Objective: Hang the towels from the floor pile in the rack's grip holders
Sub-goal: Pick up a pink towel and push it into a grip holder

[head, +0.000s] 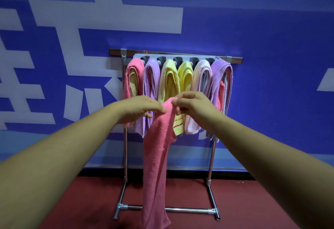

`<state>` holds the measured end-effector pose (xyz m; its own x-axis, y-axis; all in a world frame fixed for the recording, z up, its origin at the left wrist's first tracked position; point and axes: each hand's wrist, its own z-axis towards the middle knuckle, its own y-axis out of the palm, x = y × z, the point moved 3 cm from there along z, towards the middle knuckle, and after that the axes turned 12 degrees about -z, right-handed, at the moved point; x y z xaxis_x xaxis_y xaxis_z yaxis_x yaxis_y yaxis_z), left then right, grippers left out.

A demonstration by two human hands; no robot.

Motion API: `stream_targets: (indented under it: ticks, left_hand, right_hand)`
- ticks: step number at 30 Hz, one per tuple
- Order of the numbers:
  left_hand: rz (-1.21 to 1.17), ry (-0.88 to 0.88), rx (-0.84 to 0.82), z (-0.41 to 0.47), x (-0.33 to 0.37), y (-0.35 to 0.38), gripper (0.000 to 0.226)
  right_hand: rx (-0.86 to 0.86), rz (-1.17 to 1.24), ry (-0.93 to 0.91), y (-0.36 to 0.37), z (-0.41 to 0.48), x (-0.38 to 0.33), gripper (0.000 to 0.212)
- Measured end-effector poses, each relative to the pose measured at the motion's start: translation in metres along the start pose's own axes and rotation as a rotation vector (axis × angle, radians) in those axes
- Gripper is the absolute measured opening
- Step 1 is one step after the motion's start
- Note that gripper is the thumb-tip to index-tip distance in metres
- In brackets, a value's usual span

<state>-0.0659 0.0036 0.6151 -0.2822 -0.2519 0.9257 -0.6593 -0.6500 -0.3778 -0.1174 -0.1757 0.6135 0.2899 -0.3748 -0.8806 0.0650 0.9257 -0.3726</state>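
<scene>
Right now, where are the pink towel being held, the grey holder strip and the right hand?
pink towel (157, 156): head view, hanging middle.
grey holder strip (169, 56): head view, top edge.
right hand (195, 104): head view, back of the hand.

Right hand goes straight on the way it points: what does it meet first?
The right hand pinches the loose pink towel; beyond it, probably a yellow towel on the rack, depth unclear.
</scene>
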Motion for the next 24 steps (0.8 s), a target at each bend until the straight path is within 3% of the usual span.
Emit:
stream_targets:
  ticks: [2,4,7,10,13,15,18,19,20,22,24]
  left_hand:
    - [-0.027,-0.084,-0.092,-0.003,-0.006,0.001,0.020]
    - [-0.028,-0.127,-0.073,-0.005,-0.011,-0.003,0.020]
    - [0.260,-0.135,0.024,-0.004,-0.021,-0.018,0.031]
    - [0.457,-0.096,0.150,-0.003,-0.025,-0.028,0.037]
    - [0.569,-0.003,0.237,-0.001,-0.015,-0.024,0.037]
    - [0.308,0.116,0.319,0.001,-0.004,-0.018,0.030]
    - [-0.533,0.187,0.222,0.004,0.013,-0.016,0.017]
    - [-0.598,0.167,0.190,0.006,0.014,-0.017,0.017]
    - [-0.495,0.126,0.201,0.007,0.012,-0.019,0.019]
    - [-0.002,0.065,0.347,0.011,0.001,-0.022,0.021]
    - [0.088,0.110,0.476,0.015,-0.006,-0.022,0.017]
  right_hand:
    - [0.018,0.100,0.048,-0.007,0.003,0.006,0.009]
    - [0.035,0.123,0.074,-0.014,0.003,0.013,0.007]
    - [0.125,0.134,0.137,-0.028,0.001,0.026,0.009]
    - [0.250,-0.059,0.183,-0.042,-0.002,0.042,0.024]
    - [0.372,-0.193,0.201,-0.044,-0.006,0.047,0.017]
    - [0.382,-0.071,0.181,-0.044,-0.007,0.037,0.017]
    - [0.163,0.526,0.133,-0.049,-0.011,0.014,0.025]
    - [0.107,0.625,0.141,-0.051,-0.012,0.009,0.030]
    - [0.105,0.580,0.167,-0.051,-0.012,0.008,0.033]
    - [0.256,0.146,0.221,-0.052,-0.008,0.017,0.025]
    - [0.394,-0.047,0.212,-0.056,-0.003,0.026,0.015]
